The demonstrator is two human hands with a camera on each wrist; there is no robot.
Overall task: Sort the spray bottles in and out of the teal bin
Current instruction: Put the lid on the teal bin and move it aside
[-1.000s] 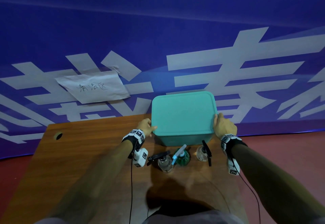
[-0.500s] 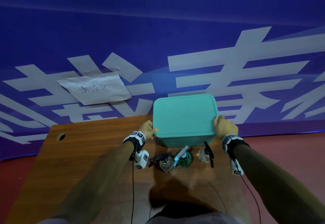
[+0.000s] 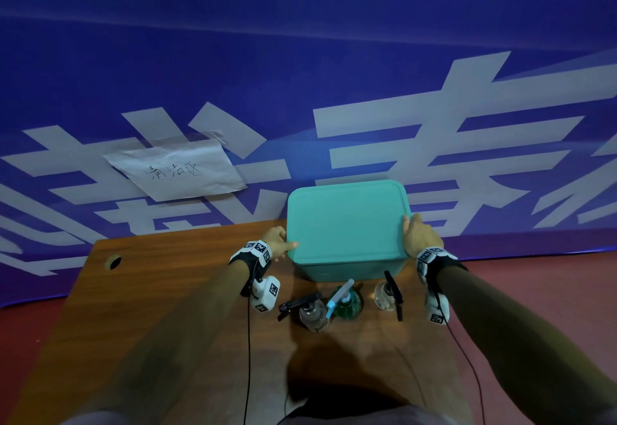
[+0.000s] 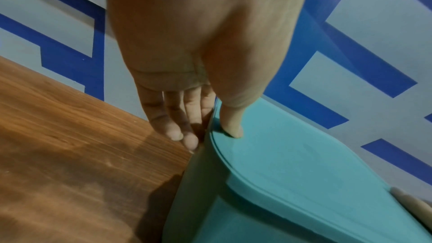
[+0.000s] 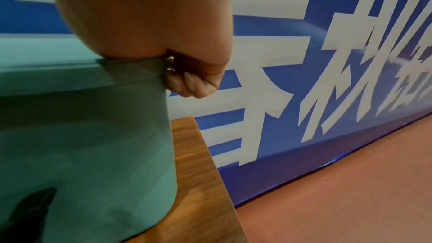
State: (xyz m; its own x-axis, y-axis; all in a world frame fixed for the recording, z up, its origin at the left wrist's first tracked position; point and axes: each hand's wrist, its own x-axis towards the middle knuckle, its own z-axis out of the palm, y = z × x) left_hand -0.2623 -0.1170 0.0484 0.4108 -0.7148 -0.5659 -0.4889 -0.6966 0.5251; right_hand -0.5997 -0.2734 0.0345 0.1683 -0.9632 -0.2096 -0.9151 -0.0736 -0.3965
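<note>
Teal bin (image 3: 347, 271) sits at desk's far edge w/ lid (image 3: 347, 221) on, 3 spray bottles (image 3: 312, 314) just in front; left hand (image 3: 278, 242) pinches lid's left rim, right hand (image 3: 417, 234) curls under right rim, so lift both sides evenly.

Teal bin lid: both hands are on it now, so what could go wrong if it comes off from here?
The three spray bottles stand right against the teal bin's near wall; a tipped lid or shifted bin could topple them. The left hand has only its thumb on top, so its grip may slip. The bin sits near the table's right edge.
</note>
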